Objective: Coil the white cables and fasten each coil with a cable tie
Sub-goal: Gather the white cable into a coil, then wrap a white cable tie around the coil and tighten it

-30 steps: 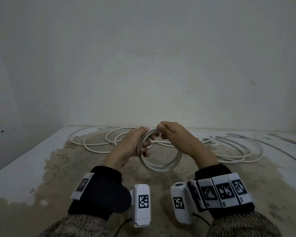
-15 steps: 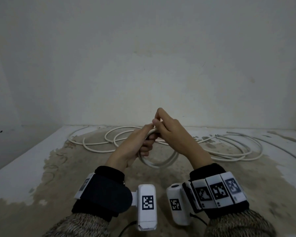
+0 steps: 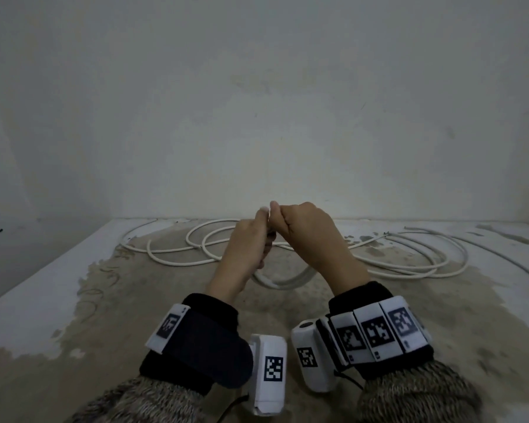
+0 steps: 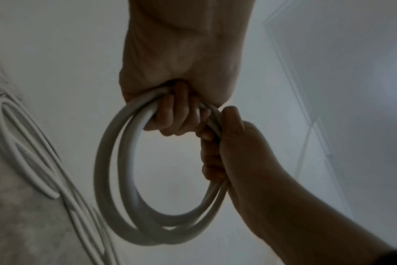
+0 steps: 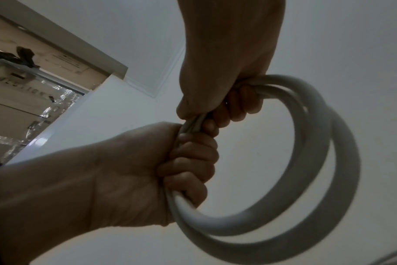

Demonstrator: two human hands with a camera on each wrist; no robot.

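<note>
A small coil of white cable [image 3: 283, 280] hangs in the air in front of me, with both hands at its top. My left hand [image 3: 251, 239] grips the bundled turns in a fist; its curled fingers [image 5: 188, 161] wrap the strands. My right hand [image 3: 306, 230] presses against it, and its fingers [image 5: 236, 102] curl round the same bundle. In the left wrist view the coil [image 4: 107, 161] shows two or three turns below the left hand [image 4: 175, 111] and the right hand [image 4: 229, 147]. I cannot make out a cable tie.
Loose white cable [image 3: 177, 251] lies in loops on the stained floor [image 3: 135, 300] at the back left, and more loose loops [image 3: 425, 261] lie at the back right. A plain wall [image 3: 257, 117] stands right behind them.
Both hands have risen and closed together at the top of the coil. The coil, held face-on before, now hangs lower and mostly behind my hands.
</note>
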